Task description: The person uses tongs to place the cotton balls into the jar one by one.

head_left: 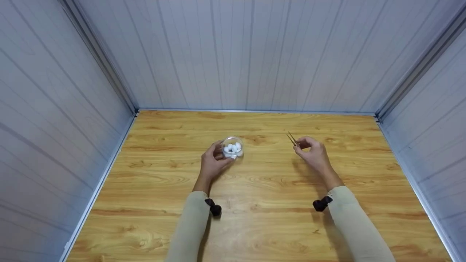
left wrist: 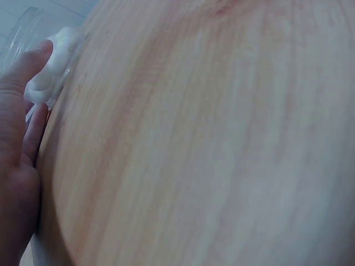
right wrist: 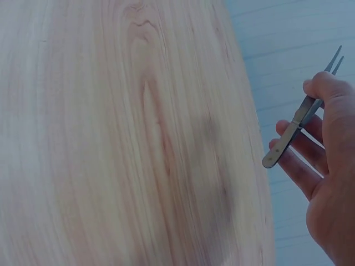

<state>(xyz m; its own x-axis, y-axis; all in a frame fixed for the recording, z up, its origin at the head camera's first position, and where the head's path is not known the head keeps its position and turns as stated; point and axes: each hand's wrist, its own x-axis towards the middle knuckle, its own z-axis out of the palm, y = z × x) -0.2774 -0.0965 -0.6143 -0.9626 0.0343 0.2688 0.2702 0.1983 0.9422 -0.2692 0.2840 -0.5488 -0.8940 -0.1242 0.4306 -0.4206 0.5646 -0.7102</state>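
Observation:
My left hand (head_left: pixel 212 160) grips a small clear round jar (head_left: pixel 232 139) from its left side, thumb at the near wall. White, soft-looking balls (head_left: pixel 234 147) fill much of the jar; in the left wrist view they press against the clear wall near my thumb (left wrist: pixel 34 62). Over to the right, my right hand (head_left: pixel 314 154) pinches metal tweezers (right wrist: pixel 297 119) between thumb and fingers. The tweezers' two tips are slightly apart, point away from the hand and have nothing between them. They are held above the table, well apart from the jar.
A wood-grain table top (head_left: pixel 262 203) spreads under both hands. Pale panelled walls (head_left: pixel 233 54) enclose it at the back, left and right. A small black device (head_left: pixel 213 208) is strapped at the left wrist, and another black device (head_left: pixel 322 203) at the right.

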